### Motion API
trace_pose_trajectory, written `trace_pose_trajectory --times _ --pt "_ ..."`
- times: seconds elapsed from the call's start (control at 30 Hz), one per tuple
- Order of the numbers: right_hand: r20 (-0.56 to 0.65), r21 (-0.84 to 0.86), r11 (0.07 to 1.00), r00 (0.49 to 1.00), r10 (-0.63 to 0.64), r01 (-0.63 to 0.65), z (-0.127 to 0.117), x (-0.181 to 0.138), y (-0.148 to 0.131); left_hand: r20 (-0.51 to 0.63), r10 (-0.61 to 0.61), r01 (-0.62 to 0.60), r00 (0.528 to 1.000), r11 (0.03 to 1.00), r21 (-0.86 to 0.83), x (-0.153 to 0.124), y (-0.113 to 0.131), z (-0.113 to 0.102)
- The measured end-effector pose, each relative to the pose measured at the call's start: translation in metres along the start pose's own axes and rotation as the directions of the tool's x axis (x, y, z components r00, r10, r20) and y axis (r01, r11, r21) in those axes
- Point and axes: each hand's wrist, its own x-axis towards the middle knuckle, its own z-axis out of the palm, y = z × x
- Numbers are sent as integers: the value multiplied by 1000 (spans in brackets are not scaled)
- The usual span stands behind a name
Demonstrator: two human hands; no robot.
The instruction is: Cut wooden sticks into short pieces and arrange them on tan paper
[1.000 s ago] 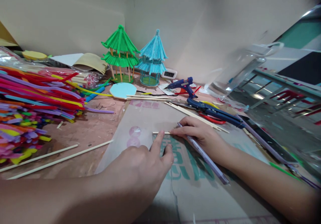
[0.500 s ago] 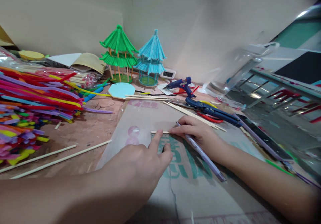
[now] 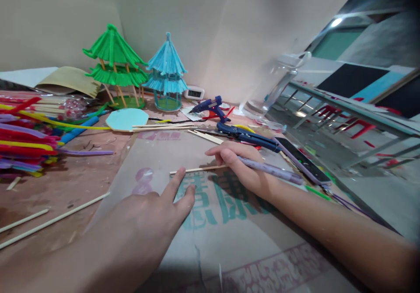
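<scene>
A thin wooden stick [image 3: 206, 169] lies crosswise on the printed cardboard sheet [image 3: 157, 151]. My left hand [image 3: 151, 214] has its index fingertip pressed on the stick's left end, with the thumb held apart. Along the stick's lower edge, by that fingertip, runs a narrow strip with small tick marks, perhaps a ruler. My right hand [image 3: 246, 166] is closed around a purple pen [image 3: 272, 169], whose back end points right. The pen's tip is hidden by the fingers. Where the stick's right end goes under my right hand, I cannot tell whether the fingers grip it.
Behind stand a green model pavilion [image 3: 113, 72], a blue one [image 3: 167, 76], a light-blue octagon [image 3: 127, 119], a glue gun [image 3: 211, 106] and blue-handled pliers [image 3: 247, 136]. Pipe cleaners [image 3: 26, 142] crowd the left. A phone [image 3: 302, 159] and a clear jug [image 3: 269, 85] are right.
The view has turned to the right. My right hand has moved away from my left, exposing more of the stick, and the pen lies flatter. My left fingertip stays at the stick's left end.
</scene>
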Motion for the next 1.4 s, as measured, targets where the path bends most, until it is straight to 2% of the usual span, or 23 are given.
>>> trace_pose_trajectory --times 0.1,0.17,0.27,0.4,0.53,0.63,0.77,0.87,1.0,1.17,1.4 --pt "-35 155 974 985 171 -163 5 -2 -3 -10 13 -13 1000 1000 0 1 -1 -2" --pt "-30 236 952 978 208 -196 7 -1 -2 7 32 -33 999 999 13 2 -2 -4" --pt "-14 262 941 974 225 -214 7 0 3 52 25 -28 998 997 71 2 -4 -6" --pt "-21 160 970 981 191 -185 5 3 10 40 17 -23 999 989 146 -2 -7 2" --pt "11 96 984 988 153 -153 6 3 11 -90 38 -18 995 976 215 -8 -8 16" --pt "41 91 985 989 141 -144 7 2 10 -114 22 7 993 968 252 -15 -10 21" --pt "74 67 988 988 132 -137 6 3 10 -84 7 13 996 971 238 -21 -9 18" --pt "74 37 993 991 110 -113 6 3 10 -77 -46 63 996 971 233 -21 -8 14" --pt "69 6 996 994 89 -90 7 4 10 -76 -45 57 996 986 155 -20 -7 14" --pt "63 2 999 997 51 -51 8 3 11 -123 -47 56 991 996 66 -21 -10 24" --pt "62 1 1000 998 16 -16 8 3 12 -166 15 3 986 994 108 -19 -31 45"
